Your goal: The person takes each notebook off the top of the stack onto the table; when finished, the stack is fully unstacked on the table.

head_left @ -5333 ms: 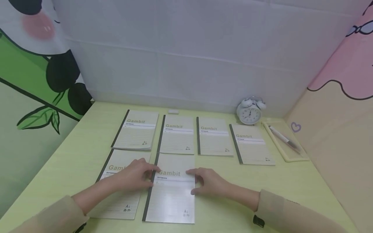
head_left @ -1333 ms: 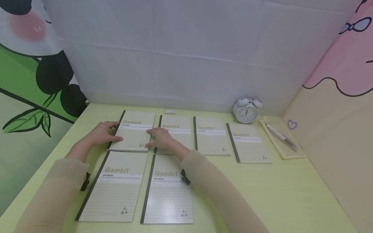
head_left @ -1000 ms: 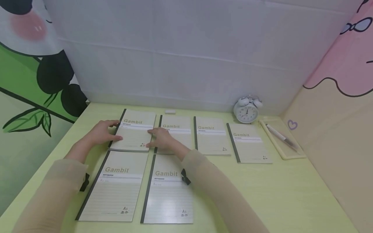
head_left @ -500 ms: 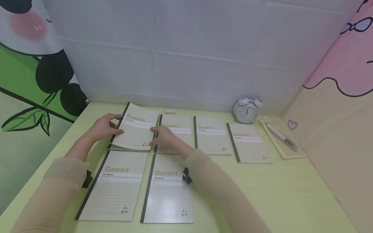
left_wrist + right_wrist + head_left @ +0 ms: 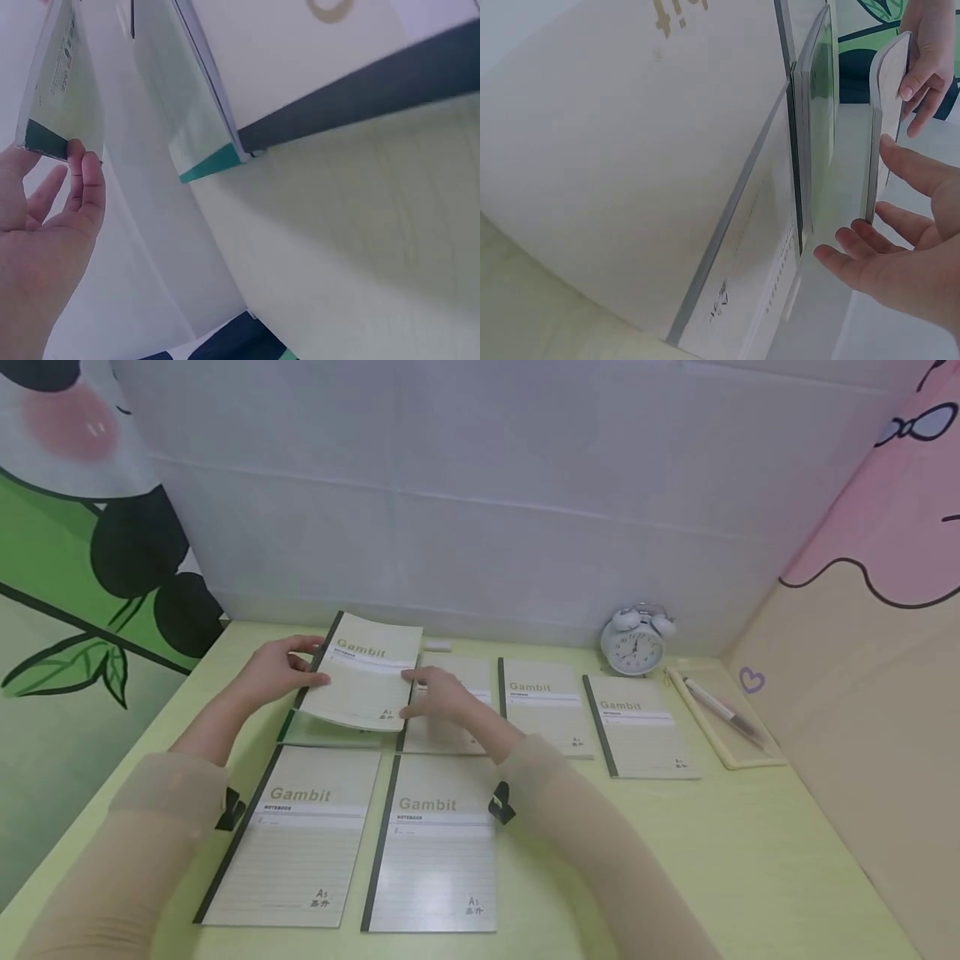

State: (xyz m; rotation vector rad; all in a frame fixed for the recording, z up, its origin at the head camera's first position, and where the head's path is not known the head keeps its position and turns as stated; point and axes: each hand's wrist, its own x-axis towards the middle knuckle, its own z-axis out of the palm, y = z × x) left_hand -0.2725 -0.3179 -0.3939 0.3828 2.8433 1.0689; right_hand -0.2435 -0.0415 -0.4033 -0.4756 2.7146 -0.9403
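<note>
Both hands hold a cream Gambit notebook with a dark spine, raised above the back left of the table. At its spine side, my left hand pinches the edge between thumb and fingers. On the opposite edge my right hand pinches it the same way. The cover bows slightly. Below it lies a notebook with a green cover, mostly hidden by the raised one. In the right wrist view the held notebook stands clear of the green-covered one.
Two Gambit notebooks, a left one and a right one, lie in the front row. Three more, including a middle one, line the back row. A white alarm clock, a pen on a yellow-edged pouch and an eraser-like block sit behind.
Earlier both hands were at the front right notebook. They moved to the back left one and have lifted it up and rightward, uncovering the green-covered notebook beneath.
</note>
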